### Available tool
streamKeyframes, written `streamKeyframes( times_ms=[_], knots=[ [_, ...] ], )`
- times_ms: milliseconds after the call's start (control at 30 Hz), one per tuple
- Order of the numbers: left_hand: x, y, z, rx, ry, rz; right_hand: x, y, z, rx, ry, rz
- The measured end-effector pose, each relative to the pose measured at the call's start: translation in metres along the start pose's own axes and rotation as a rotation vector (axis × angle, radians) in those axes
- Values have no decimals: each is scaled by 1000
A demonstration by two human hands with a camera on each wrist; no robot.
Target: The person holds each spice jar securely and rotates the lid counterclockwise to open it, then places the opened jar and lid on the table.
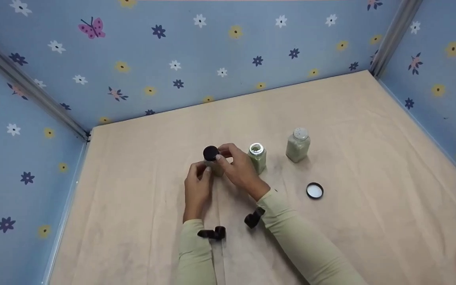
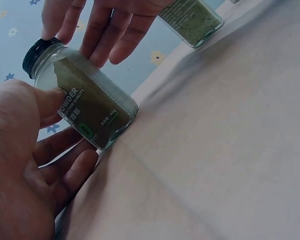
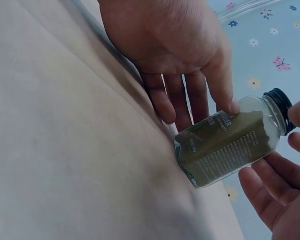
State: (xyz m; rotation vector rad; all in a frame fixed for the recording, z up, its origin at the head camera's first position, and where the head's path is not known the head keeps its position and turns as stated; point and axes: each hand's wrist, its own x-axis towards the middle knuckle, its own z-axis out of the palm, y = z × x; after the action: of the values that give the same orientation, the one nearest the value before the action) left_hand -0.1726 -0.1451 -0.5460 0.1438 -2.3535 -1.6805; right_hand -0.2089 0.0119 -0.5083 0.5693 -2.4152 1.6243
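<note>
A square glass jar of green powder stands on the table with a black screw lid on top. My left hand holds the jar's body low down, thumb on the near side and fingers behind. At the lid, my right hand pinches the rim between thumb and fingers. Printed lettering shows on the jar in both wrist views. Just right of my right hand stands a lidless jar with a shiny silver mouth, also holding green powder.
Farther right stands another glass jar with a pale top and no black lid. In front of it a black lid lies with its white inside up. A beige cloth covers the table. Flowered blue panels border the back and sides.
</note>
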Motion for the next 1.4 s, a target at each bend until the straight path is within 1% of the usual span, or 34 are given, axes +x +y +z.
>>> streamKeyframes(
  times_ms=[67, 200, 400, 600, 800, 1067, 1400],
  knots=[
    [0, 0, 0, -7, 0, 5, 0, 0, 0, 9, 8, -8],
    [0, 1, -1, -12, -6, 6, 0, 0, 2, 17, 24, 11],
    [1, 1, -3, -13, 5, 7, 0, -1, 4, 37, 20, 15],
    [2, 1, -3, -4, -3, 9, 1, -1, 3, 60, 23, 10],
    [2, 2, -2, -14, -8, 12, 2, -3, 3, 46, 20, 17],
    [1, 2, -1, -3, -5, 5, 0, -4, 3, 21, -11, 47],
    [-2, 1, -1, -7, -10, -14, -1, -3, 4, -10, -42, 4]
  ],
)
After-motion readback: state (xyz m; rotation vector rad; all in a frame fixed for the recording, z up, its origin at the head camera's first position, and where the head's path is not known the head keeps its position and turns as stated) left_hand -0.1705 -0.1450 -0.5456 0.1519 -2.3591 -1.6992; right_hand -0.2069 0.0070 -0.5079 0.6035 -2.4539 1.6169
